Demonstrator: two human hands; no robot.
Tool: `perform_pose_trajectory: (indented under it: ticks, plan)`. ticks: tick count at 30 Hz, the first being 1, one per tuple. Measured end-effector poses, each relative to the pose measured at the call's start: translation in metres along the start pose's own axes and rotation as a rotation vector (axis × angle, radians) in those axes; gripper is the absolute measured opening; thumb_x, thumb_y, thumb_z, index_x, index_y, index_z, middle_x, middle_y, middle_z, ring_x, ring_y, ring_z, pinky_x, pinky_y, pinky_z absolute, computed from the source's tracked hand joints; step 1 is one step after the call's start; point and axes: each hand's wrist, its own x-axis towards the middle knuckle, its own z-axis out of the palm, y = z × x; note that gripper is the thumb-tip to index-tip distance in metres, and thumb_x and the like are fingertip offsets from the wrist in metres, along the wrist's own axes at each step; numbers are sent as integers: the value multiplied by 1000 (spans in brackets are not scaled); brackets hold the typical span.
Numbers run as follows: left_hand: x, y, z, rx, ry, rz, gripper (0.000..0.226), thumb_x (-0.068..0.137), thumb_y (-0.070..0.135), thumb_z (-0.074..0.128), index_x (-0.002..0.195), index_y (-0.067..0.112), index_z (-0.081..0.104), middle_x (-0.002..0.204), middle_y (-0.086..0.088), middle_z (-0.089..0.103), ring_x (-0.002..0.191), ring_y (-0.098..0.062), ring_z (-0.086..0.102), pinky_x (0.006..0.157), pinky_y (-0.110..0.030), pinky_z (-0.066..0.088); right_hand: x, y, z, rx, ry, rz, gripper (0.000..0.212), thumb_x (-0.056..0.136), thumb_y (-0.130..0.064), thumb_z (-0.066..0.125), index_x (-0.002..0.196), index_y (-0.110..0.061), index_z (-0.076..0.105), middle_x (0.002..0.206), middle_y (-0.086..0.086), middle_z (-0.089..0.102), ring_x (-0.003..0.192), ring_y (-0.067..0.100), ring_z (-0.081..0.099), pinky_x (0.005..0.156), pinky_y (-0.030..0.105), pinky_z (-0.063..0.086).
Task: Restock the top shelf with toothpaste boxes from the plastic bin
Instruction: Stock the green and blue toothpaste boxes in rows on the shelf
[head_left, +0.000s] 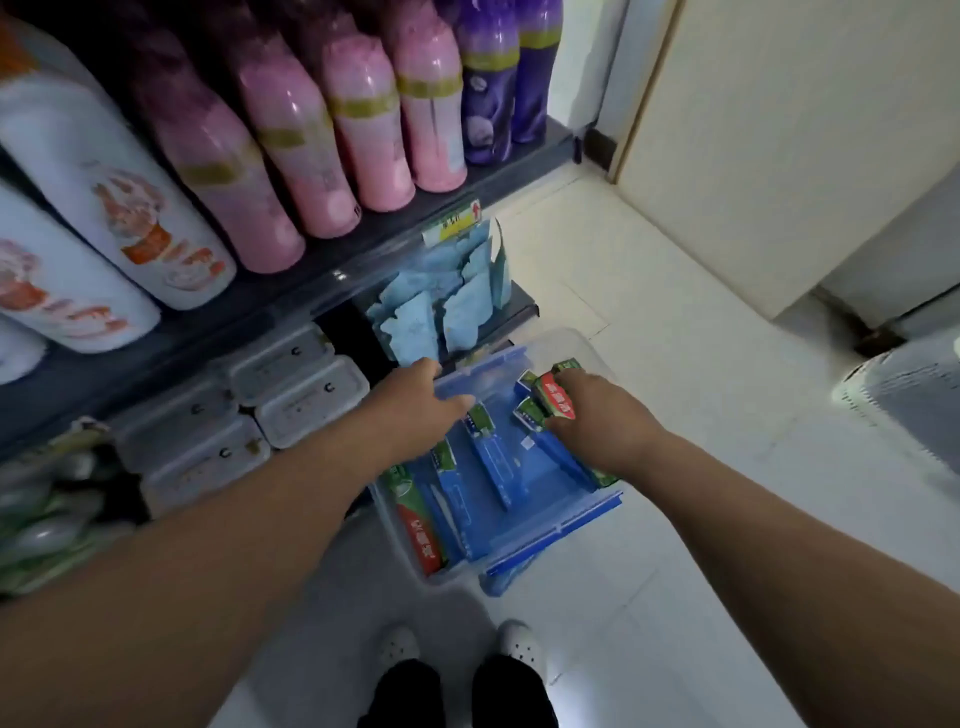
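- The plastic bin (558, 527) is sitting on the tiled floor (701, 415), with blue toothpaste boxes (493, 462) lying flat inside it
- The right hand (602, 421) is curling its fingers round a red-and-green toothpaste box (555, 397) at the bin's far right corner
- The left hand (415, 395) is reaching over the bin's far rim, fingers loosely straight, gripping nothing
- Pink bottles (337, 171) are standing on a shelf above

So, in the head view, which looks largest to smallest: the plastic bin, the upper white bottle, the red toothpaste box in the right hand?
1. plastic bin and upper white bottle: about alike; the bottle is nearer the camera, so unranked.
2. red toothpaste box in the right hand: clearly smallest.
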Motion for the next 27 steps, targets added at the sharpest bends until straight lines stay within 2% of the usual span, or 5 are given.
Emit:
perform_pose_trajectory:
  ticks: [4,8,18,22,27]
  plan:
    - [42,-20,43,-69,-61,-183,73,92,50,52,148,14,24,104,-5,54,80,-22,55,69,-36,46,35,25,53,26,-125,57,43,89,-35,61,127,-16,49,123,13,60,99,29,57,74,26,36]
    - [84,-42,89,-158,-77,-331,63,93,38,56,139,-1,37,79,-7,47,62,-18,47,50,-24,35,72,42,108,62,-192,91,47,91,-36,59,130,-14,46,129,12,56,114,31,55,79,29,36]
    - [166,-84,188,-237,-124,-555,59,90,35,61,134,3,40,128,-16,56,109,-31,58,89,-38,52,144,53,215,76,-196,188,38,90,-38,58,114,-11,46,119,12,59,108,31,57,71,31,33]
    - [182,-96,208,-52,-120,-581,88,93,40,54,149,3,-3,148,-19,37,130,-35,42,106,-45,40,158,52,236,96,-177,231,52,81,-49,65,113,-13,45,115,9,61,106,30,58,70,30,34]
    - [190,-102,220,-47,74,-488,75,87,21,61,145,-1,18,123,-25,55,107,-38,56,79,-36,41,171,47,249,84,-200,222,53,81,-38,68,120,-12,43,120,12,57,110,31,57,75,33,40]
